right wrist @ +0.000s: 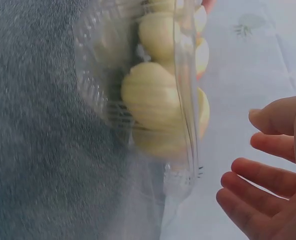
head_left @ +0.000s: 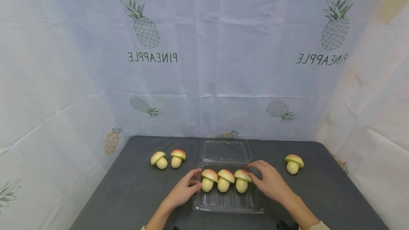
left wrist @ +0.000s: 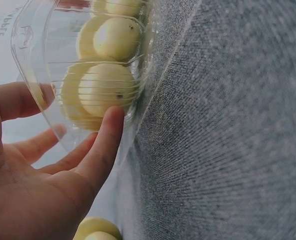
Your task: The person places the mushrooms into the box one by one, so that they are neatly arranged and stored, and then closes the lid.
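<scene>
In my head view, the clear plastic clamshell container (head_left: 228,208) sits at the lower centre of the frame, its lid (head_left: 223,150) folded back. Three yellow mushrooms (head_left: 223,186) stand in a row inside. My left hand (head_left: 183,190) is spread wide at the container's left end, a fingertip against the wall, gripping nothing. My right hand (head_left: 271,181) is open and holds nothing, near the right end. A lone mushroom (head_left: 293,167) lies at lower right.

The left of the hands (left wrist: 45,187) touches a clear container (left wrist: 47,47) holding rounded yellow pieces (left wrist: 107,85).
</scene>
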Demonstrator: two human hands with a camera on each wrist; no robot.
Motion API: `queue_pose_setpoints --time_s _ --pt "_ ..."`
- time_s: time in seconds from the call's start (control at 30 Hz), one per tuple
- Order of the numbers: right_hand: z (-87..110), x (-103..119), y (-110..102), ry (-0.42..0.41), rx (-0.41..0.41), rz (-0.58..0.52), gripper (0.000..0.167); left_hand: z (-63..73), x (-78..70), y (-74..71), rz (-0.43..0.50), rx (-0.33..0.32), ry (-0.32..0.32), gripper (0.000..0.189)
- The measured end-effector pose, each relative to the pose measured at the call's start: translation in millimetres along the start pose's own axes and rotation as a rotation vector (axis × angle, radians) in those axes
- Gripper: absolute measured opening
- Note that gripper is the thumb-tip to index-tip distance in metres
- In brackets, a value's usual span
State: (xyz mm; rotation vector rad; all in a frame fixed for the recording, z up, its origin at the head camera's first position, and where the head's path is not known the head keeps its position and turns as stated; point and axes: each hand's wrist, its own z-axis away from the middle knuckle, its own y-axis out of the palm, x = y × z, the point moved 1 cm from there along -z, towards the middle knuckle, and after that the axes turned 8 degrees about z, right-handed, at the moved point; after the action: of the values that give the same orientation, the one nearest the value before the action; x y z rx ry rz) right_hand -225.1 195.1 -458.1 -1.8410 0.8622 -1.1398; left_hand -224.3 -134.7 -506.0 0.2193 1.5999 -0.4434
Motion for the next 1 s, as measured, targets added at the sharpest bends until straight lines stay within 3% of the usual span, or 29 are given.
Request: queue_pose_setpoints --time_s 0.47,1.0 --pt "7.5 -17 -18 -0.024 -0.018 0.108 0.027 -0.4 1.6 -0.5 0.005 0.003 -0.001 0.054" --pt "13.7 -48 -31 -0.036 -0.091 0.148 0.024 -0.7 1.2 0.0 0.006 0.006 -0.006 0.054"
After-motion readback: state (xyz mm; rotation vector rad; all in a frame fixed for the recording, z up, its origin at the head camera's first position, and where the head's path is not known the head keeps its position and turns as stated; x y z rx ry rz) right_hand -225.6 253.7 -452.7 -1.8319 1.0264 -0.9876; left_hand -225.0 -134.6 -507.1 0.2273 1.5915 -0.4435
